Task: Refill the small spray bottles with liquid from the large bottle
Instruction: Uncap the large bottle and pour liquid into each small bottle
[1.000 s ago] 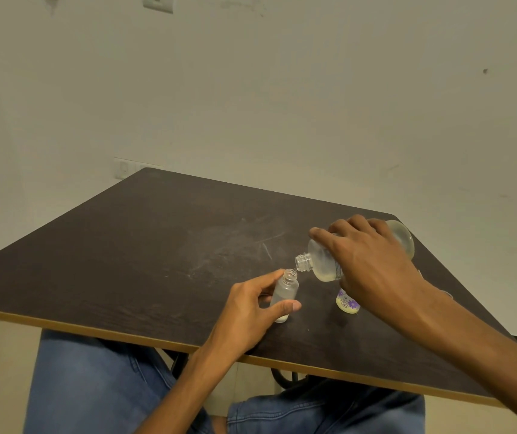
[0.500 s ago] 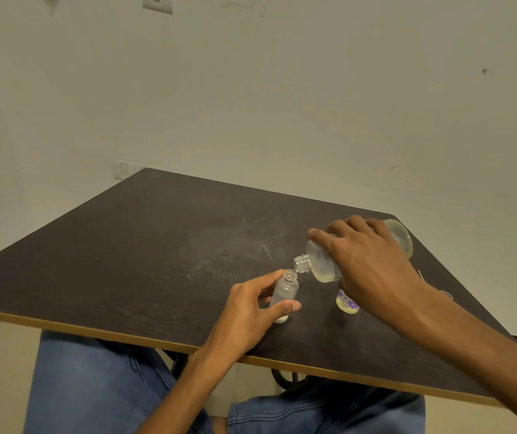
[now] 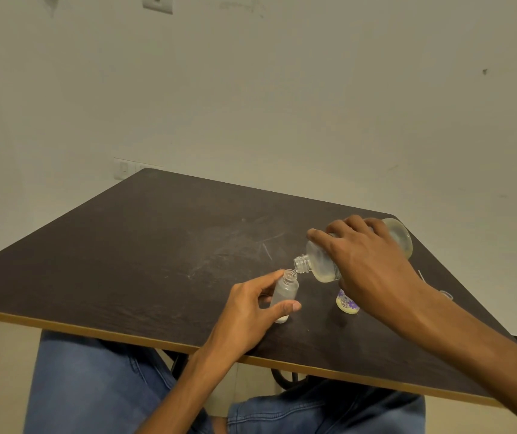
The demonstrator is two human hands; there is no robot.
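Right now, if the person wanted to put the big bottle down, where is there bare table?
The wide left half of the table, from the far corner to the near edge, is bare. It is crowded on the right: the left hand holds the small bottle, the right hand tilts the large bottle, and a flowered bottle stands beneath.

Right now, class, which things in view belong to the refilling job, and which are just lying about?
In the job:
large clear glass bottle, tilted in right hand
small frosted plastic bottle, held by left hand
small purple-flowered bottle

Lying about:
dark wooden table
white wall switch
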